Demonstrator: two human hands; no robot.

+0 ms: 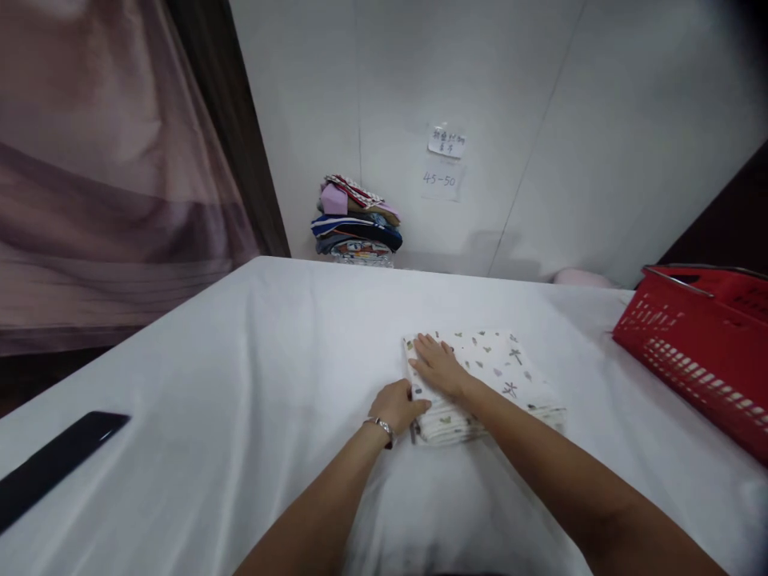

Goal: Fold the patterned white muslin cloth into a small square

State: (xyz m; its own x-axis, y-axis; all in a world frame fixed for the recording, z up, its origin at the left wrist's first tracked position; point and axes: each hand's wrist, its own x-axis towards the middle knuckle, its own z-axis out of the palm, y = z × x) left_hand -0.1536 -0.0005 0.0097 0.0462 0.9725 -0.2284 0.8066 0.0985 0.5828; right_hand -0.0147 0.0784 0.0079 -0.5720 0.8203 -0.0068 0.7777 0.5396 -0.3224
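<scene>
A folded white cloth (489,360) printed with small green, brown and grey plant motifs lies on the white-covered table, its stacked layers showing along the near edge. At its left edge is my left hand (397,406), wearing a bracelet; the thumb rests on top and the curled fingers close round the edge, their tips partly hidden. My right hand (441,366) lies flat on the upper left part of the cloth, fingers stretched out, palm down.
A red plastic basket (690,344) stands at the right. Several folded garments (357,220) are stacked by the wall behind the table. A dark flat object (60,460) lies at the left, near a pinkish curtain (108,160). Paper notes (444,164) are on the wall.
</scene>
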